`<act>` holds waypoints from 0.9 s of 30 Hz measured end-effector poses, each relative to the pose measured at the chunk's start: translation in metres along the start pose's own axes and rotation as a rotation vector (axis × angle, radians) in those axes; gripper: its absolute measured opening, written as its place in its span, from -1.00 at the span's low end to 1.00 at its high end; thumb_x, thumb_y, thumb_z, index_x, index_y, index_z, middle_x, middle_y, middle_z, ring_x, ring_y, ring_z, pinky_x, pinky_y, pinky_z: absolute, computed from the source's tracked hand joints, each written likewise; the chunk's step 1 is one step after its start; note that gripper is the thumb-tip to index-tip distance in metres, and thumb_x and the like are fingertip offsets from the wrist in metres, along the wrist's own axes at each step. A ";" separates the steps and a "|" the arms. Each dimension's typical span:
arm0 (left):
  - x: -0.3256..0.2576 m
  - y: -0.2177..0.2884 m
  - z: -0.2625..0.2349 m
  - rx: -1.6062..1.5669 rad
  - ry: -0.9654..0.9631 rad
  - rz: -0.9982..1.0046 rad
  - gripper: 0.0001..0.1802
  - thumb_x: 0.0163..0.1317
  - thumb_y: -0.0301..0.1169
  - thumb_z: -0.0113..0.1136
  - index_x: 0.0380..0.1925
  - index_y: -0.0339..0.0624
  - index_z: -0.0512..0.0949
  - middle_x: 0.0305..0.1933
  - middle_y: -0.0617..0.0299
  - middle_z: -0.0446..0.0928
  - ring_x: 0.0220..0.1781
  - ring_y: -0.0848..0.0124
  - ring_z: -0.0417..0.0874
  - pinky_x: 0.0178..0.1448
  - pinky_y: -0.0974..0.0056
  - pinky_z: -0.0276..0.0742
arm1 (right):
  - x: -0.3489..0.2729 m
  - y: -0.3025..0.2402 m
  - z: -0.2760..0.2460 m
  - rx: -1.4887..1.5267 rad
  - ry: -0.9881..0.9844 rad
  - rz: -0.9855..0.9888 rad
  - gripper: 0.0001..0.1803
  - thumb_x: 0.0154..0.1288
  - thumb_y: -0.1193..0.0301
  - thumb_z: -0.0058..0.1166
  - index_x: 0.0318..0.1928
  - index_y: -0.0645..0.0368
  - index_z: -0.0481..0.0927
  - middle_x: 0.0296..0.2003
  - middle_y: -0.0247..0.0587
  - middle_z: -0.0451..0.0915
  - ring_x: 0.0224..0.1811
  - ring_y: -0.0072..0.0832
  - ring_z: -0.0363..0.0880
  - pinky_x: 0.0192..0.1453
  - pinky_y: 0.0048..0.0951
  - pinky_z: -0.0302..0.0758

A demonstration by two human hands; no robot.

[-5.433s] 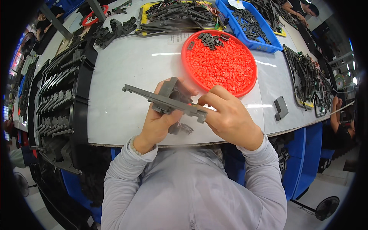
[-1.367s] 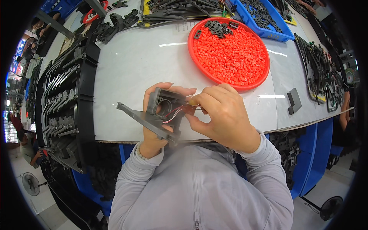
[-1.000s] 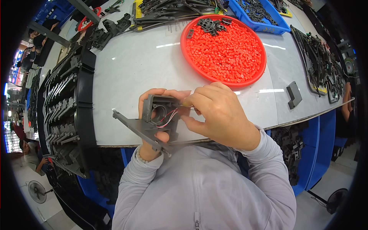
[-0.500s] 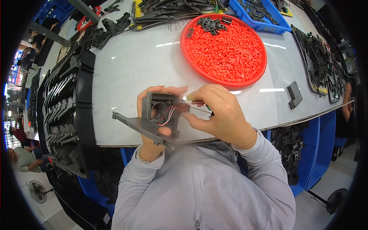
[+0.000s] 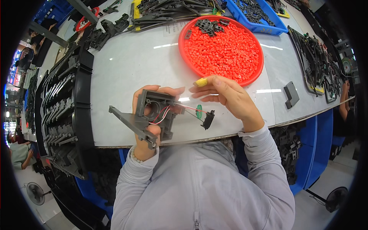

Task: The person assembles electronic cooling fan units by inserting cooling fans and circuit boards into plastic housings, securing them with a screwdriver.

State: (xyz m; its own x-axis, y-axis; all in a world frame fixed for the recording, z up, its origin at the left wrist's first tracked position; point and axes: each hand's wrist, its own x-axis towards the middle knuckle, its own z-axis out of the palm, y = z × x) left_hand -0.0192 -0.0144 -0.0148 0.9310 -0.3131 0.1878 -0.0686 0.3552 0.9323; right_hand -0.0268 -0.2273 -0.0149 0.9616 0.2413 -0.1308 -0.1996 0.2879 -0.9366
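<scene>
Your right hand [image 5: 230,97] has drawn off the grey housing [image 5: 155,115], fingers loose, trailing its wired black connector [image 5: 207,119], while your left hand [image 5: 147,128] stays clamped around it.

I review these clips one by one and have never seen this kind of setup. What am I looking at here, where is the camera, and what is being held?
The single picture comes from a wide fisheye camera worn on a person's head, looking down, so straight edges bend. No robot: two bare hands work over a pale table. The left hand grips a grey plastic frame with thin red and white wires. The right hand is open beside it, near a small black connector hanging from those wires. On the table stand a round red tray of small red pieces, a blue bin and a black rack of dark parts.
</scene>
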 end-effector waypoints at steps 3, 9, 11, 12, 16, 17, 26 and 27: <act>0.000 0.001 -0.001 -0.014 -0.009 0.001 0.01 -0.18 0.34 0.21 0.13 -0.13 0.18 0.00 -0.06 0.43 0.14 -0.03 0.46 0.21 0.06 0.45 | -0.003 0.001 -0.001 -0.054 -0.119 0.195 -0.67 0.38 0.34 -0.09 0.01 0.31 0.45 -0.14 -0.15 0.57 -0.15 -0.51 0.56 -0.01 -0.46 0.49; -0.002 0.000 -0.004 -0.024 -0.013 -0.029 0.00 -0.17 0.34 0.19 0.13 -0.13 0.18 0.00 -0.06 0.43 0.14 -0.02 0.47 0.15 0.09 0.51 | -0.005 -0.008 0.002 -0.069 0.000 0.075 -0.65 0.14 0.59 0.16 -0.04 0.29 0.44 -0.29 -0.23 0.58 -0.24 -0.59 0.57 -0.20 -0.59 0.52; -0.002 -0.003 -0.006 -0.024 -0.014 -0.037 0.00 -0.16 0.34 0.19 0.13 -0.14 0.17 0.01 -0.06 0.42 0.13 -0.02 0.47 0.14 0.10 0.51 | -0.008 -0.016 0.005 -0.212 0.140 -0.171 -0.68 0.13 0.59 0.14 -0.06 0.27 0.48 -0.29 -0.30 0.59 -0.24 -0.60 0.56 -0.12 -0.53 0.48; -0.002 -0.004 -0.007 -0.039 -0.013 -0.042 -0.01 -0.15 0.32 0.19 0.13 -0.15 0.17 0.01 -0.06 0.42 0.14 -0.02 0.46 0.14 0.10 0.51 | -0.012 -0.020 0.014 -0.305 0.178 -0.297 -0.72 0.06 0.63 0.12 -0.15 0.27 0.52 -0.33 -0.25 0.59 -0.27 -0.54 0.58 -0.19 -0.50 0.50; 0.000 -0.014 -0.007 -0.210 0.006 0.007 -0.18 0.01 0.06 0.31 0.11 -0.20 0.20 -0.01 -0.14 0.46 -0.04 0.25 0.56 -0.02 0.22 0.54 | -0.024 -0.038 0.029 -0.980 -0.090 -0.641 -0.80 -0.12 0.61 0.13 -0.37 0.19 0.59 -0.48 -0.20 0.50 -0.44 -0.33 0.51 -0.39 -0.40 0.46; 0.000 -0.015 -0.007 -0.234 0.022 -0.026 -0.17 0.00 0.06 0.32 0.11 -0.20 0.19 -0.01 -0.14 0.46 -0.06 0.27 0.57 -0.01 0.23 0.54 | -0.026 -0.039 0.036 -0.980 -0.095 -0.640 -0.80 -0.12 0.61 0.13 -0.37 0.19 0.59 -0.48 -0.20 0.50 -0.44 -0.33 0.51 -0.39 -0.40 0.46; -0.002 -0.011 -0.001 -0.261 -0.038 -0.118 -0.02 -0.17 0.21 0.35 0.11 -0.18 0.18 -0.02 -0.08 0.47 -0.09 0.28 0.58 0.01 0.24 0.53 | -0.016 -0.041 0.056 -0.951 -0.462 -0.593 -0.81 0.05 0.37 0.19 -0.29 0.12 0.57 -0.44 -0.23 0.51 -0.36 -0.25 0.52 -0.25 -0.29 0.46; -0.002 -0.010 0.001 -0.262 -0.036 -0.116 -0.02 -0.17 0.21 0.35 0.11 -0.18 0.18 -0.02 -0.08 0.47 -0.09 0.28 0.58 0.01 0.24 0.53 | -0.014 -0.042 0.057 -0.951 -0.465 -0.594 -0.81 0.05 0.37 0.19 -0.29 0.12 0.57 -0.44 -0.23 0.51 -0.36 -0.25 0.52 -0.25 -0.29 0.46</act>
State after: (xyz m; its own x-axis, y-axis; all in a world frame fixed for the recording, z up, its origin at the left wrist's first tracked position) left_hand -0.0210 -0.0184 -0.0238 0.9134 -0.3946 0.0999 0.1369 0.5289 0.8375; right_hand -0.0427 -0.1894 0.0446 0.6584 0.6684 0.3460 0.6549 -0.2822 -0.7011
